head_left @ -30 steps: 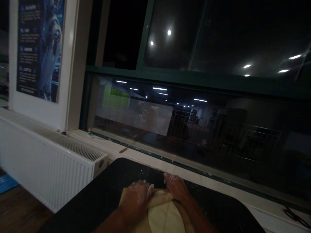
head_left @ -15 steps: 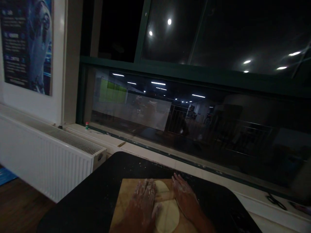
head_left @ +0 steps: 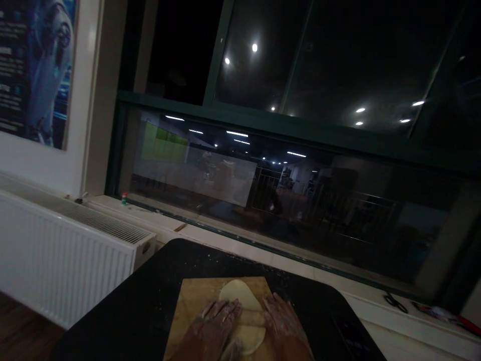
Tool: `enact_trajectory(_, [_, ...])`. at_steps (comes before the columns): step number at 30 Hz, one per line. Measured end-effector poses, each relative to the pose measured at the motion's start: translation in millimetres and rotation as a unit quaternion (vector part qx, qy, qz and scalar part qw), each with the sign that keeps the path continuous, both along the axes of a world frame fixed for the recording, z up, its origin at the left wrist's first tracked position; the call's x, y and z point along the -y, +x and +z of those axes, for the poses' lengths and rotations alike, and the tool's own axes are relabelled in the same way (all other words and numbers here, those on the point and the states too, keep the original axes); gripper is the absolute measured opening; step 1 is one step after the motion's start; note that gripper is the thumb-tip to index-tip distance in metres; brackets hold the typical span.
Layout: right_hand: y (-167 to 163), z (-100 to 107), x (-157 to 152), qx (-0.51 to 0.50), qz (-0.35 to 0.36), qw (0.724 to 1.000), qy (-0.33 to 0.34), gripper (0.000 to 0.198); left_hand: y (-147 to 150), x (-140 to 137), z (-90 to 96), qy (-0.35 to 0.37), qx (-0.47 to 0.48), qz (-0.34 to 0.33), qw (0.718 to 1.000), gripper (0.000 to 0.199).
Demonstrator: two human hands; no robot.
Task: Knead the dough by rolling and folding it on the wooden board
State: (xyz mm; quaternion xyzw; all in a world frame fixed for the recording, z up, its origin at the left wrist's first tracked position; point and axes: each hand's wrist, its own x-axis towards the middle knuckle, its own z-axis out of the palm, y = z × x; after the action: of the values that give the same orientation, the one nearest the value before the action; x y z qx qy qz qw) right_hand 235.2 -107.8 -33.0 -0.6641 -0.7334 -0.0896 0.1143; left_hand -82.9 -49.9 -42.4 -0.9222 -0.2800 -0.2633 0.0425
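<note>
Left hand (head_left: 216, 326) lying flat, fingers spread and floured, palm pressing down on the left end of the rolling pin (head_left: 251, 317); no closed grip, just resting weight. Right hand (head_left: 283, 326) likewise open and flat on the right end of the pin, fingers pointing away toward the window (head_left: 300, 200). Pin lying crosswise over the dough (head_left: 240, 293), touching it. Dough sitting pale and flattened on the wooden board (head_left: 191, 301), the board resting on the dark desk (head_left: 150, 301), flour specks scattered around. Compared with half a second ago: more of the dough now showing beyond the fingertips, a rounded lobe reaching toward the far edge of the board, while both hands and the pin now sitting nearer the body. Compared with a second ago: dough then folded up under the fingers at the far side, now lying flat and longer. Reading this as a back stroke of rolling, sheet thinning and lengthening away from the body; judgement only, lighting being dim. Near part of the dough partly hidden under the hands and cut by the lower frame edge, so full outline not determinable. White radiator (head_left: 67, 245) standing to the left, well apart. Scissors (head_left: 394, 301) lying on the sill at far right.
</note>
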Motion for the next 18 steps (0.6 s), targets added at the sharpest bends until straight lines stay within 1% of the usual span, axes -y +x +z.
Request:
enact_trajectory(2, [-12,29,-19,0.014,-0.003,1.000,-0.017,0.062,8,-5,15.6,-0.038,0.017,0.019,0.999,0.064])
enact_trajectory(5, [-27,62,-56,0.016,-0.018,0.999,-0.045,0.061,18,-22,41.1,-0.079,0.024,0.061,0.995,0.055])
enact_trajectory(8, [-38,79,-94,0.006,-0.007,0.998,-0.060,0.052,23,-46,63.4,-0.087,-0.034,0.109,0.990,0.054])
enact_trajectory(10, [-41,85,-115,-0.009,0.009,0.997,-0.073,0.044,24,-62,69.8,-0.094,-0.081,0.133,0.983,0.054])
enact_trajectory(11, [-41,87,-122,-0.019,0.013,0.997,-0.078,0.040,26,-69,68.9,-0.096,-0.092,0.142,0.981,0.053])
enact_trajectory(12, [-40,88,-126,-0.029,0.011,0.996,-0.080,0.041,27,-74,65.1,-0.092,-0.098,0.146,0.980,0.054])
enact_trajectory(13, [-39,89,-128,-0.034,0.012,0.996,-0.082,0.040,29,-78,58.5,-0.087,-0.107,0.147,0.979,0.054])
enact_trajectory(14, [-38,88,-125,-0.036,0.016,0.996,-0.084,0.039,31,-79,49.5,-0.057,-0.107,0.167,0.978,0.054])
enact_trajectory(16, [-36,86,-110,-0.036,0.023,0.995,-0.088,0.041,32,-78,27.2,0.003,-0.081,0.168,0.983,0.050])
enact_trajectory(17, [-35,83,-97,-0.037,0.022,0.995,-0.086,0.044,32,-75,15.2,0.028,-0.059,0.159,0.985,0.049])
enact_trajectory(18, [-35,80,-83,-0.041,0.016,0.996,-0.079,0.049,30,-72,3.4,0.051,-0.035,0.136,0.989,0.048])
